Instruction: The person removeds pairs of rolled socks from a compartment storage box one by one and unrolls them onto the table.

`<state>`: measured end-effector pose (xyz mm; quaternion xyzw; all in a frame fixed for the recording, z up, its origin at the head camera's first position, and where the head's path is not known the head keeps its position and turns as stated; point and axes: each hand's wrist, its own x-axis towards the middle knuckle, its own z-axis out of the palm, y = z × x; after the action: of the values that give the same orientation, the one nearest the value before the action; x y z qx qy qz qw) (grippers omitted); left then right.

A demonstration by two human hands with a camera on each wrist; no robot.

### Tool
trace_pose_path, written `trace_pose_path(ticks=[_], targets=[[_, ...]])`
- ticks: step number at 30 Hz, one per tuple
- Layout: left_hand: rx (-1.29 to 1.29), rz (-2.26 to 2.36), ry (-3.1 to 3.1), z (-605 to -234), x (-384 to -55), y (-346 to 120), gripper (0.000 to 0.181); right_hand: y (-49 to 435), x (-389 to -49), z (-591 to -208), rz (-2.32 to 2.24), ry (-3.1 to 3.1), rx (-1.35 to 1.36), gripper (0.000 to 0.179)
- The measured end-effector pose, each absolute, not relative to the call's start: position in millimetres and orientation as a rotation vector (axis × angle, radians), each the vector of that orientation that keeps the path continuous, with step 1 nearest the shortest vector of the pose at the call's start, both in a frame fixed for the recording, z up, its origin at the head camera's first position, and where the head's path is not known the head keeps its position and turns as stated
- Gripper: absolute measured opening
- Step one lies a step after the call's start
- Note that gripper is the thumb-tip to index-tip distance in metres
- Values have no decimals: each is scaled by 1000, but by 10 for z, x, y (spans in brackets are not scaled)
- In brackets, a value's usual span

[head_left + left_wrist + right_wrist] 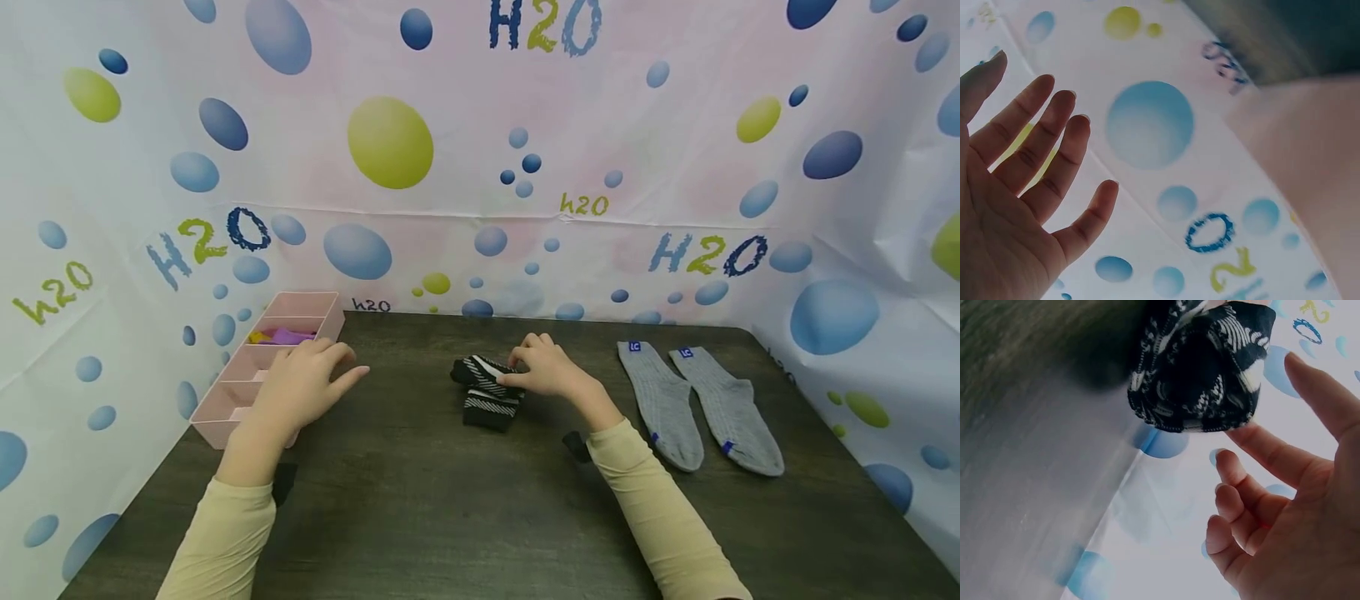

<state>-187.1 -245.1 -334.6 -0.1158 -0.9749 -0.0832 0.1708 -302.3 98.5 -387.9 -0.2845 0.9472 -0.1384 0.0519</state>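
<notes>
A folded black sock bundle (491,392) with white patterning lies on the dark table. My right hand (549,367) is at its right side. In the right wrist view, the index finger (1279,453) reaches the edge of the black bundle (1204,369), its tip hidden behind the fabric. The thumb stands apart from the cloth, and the other fingers are partly bent with nothing in them. Over the right side of the pink divided box (225,406) hovers my left hand (300,387). Its fingers (1063,156) are spread and hold nothing in the left wrist view.
Two grey socks, one on the left (663,408) and one on the right (731,412), lie flat on the table's right side. Purple and yellow items (285,336) sit in a rear compartment of the box. A patterned sheet (465,150) hangs around the table.
</notes>
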Motion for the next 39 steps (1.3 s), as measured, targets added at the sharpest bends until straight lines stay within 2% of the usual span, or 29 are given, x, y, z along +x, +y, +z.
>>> trace_pose_path(ticks=[9,16,24,39], targets=[[-450,-300,-2672,-3312,-2048,-1909,28,899,-2997,-3932,-420,2961,-898,37],[-654,-198,-2610,-3549,-2087,-1582,21,839,-3001,-4043,-295,2980,-875,46],[-756,-77,-2722,-3735,-2100,-1363,21,853,-3023,-4039,-388,2900,-911,47],[-948,115,-2998,-3967,-1846,-973,54,940,-3035,-3944,-411,2733,-1000,43]])
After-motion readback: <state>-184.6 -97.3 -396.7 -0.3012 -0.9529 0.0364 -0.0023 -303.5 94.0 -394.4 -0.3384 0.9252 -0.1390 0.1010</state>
